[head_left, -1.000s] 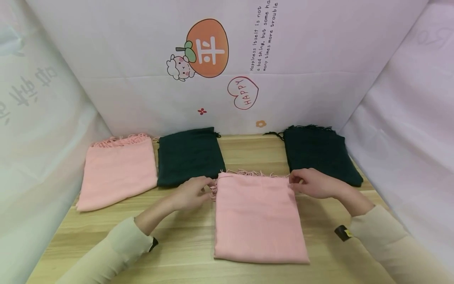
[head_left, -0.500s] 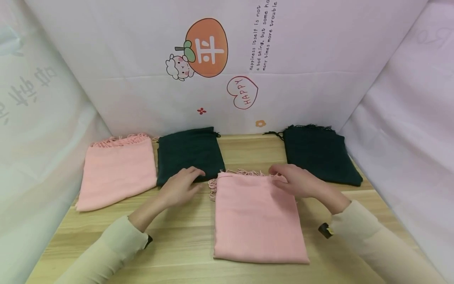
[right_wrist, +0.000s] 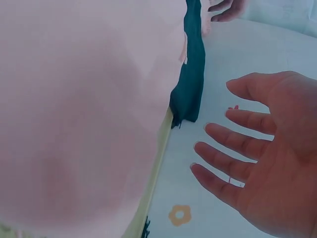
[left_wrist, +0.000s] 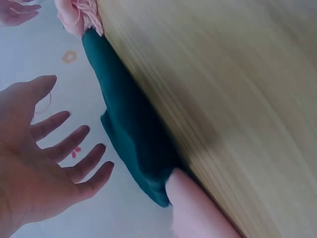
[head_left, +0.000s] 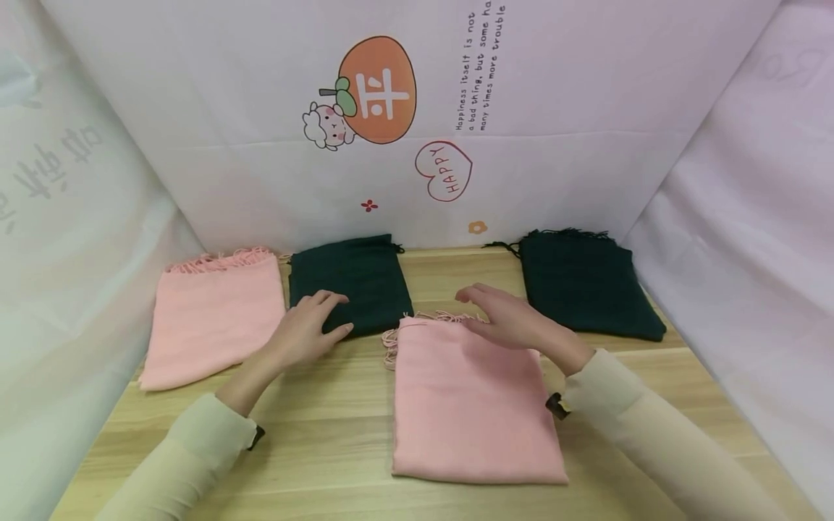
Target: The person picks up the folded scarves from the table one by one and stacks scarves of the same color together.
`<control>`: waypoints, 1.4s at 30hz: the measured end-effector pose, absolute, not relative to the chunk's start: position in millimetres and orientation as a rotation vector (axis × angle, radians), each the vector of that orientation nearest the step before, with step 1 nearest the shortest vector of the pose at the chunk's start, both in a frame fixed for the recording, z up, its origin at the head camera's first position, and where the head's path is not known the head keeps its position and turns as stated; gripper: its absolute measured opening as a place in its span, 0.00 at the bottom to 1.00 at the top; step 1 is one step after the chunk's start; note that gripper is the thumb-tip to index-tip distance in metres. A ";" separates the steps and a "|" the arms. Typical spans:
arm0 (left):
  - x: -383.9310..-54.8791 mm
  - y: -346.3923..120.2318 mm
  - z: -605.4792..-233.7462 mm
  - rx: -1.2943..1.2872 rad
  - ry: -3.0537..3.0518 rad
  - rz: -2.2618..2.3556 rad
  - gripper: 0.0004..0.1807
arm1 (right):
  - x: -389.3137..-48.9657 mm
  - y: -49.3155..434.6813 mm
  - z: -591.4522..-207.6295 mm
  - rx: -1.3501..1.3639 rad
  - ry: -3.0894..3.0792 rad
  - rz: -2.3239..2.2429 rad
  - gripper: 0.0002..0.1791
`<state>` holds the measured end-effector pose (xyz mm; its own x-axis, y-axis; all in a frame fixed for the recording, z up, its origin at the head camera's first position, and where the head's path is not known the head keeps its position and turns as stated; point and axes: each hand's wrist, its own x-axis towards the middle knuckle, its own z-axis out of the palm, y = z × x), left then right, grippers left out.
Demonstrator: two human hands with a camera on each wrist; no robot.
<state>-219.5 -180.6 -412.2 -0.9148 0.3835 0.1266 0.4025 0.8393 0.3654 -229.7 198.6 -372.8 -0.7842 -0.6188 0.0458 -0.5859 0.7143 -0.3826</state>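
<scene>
Left hand (head_left: 301,333) and right hand (head_left: 510,318) sit farther left than before. On the counter (head_left: 319,449), a folded pink cloth (head_left: 476,416) lies under the right, a dark green cloth (head_left: 365,282) under the left; both hands wide, gripping nothing.

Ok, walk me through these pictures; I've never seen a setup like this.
There is no machine here: a person works with two bare hands. The head picture comes from a camera worn on the head, looking forward and down; the other two come from a camera on each wrist, so the scene looks tipped there. On the wooden table lie four folded, fringed cloths: a front pink cloth, a left pink cloth, a middle green cloth and a right green cloth. Neither hand holds anything: the left hand hovers by the middle green cloth, the right hand near the front pink cloth's far edge.
</scene>
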 end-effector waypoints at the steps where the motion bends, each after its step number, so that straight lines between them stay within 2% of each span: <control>1: -220.1 -182.5 -412.3 -0.629 -2.965 -0.602 0.30 | -231.1 195.9 -373.3 -1.007 2.824 -0.595 0.24; 10: -226.2 -201.4 -409.0 -0.579 -2.948 -0.594 0.30 | -241.5 169.2 -373.5 -0.976 2.750 -0.674 0.26; 30: -237.5 -252.3 -404.7 -0.344 -2.955 -0.567 0.33 | -264.3 106.3 -370.3 -1.114 2.635 -0.744 0.32; 42: -239.4 -289.3 -406.8 -0.199 -2.914 -0.566 0.33 | -279.0 64.5 -375.6 -1.057 2.561 -0.879 0.33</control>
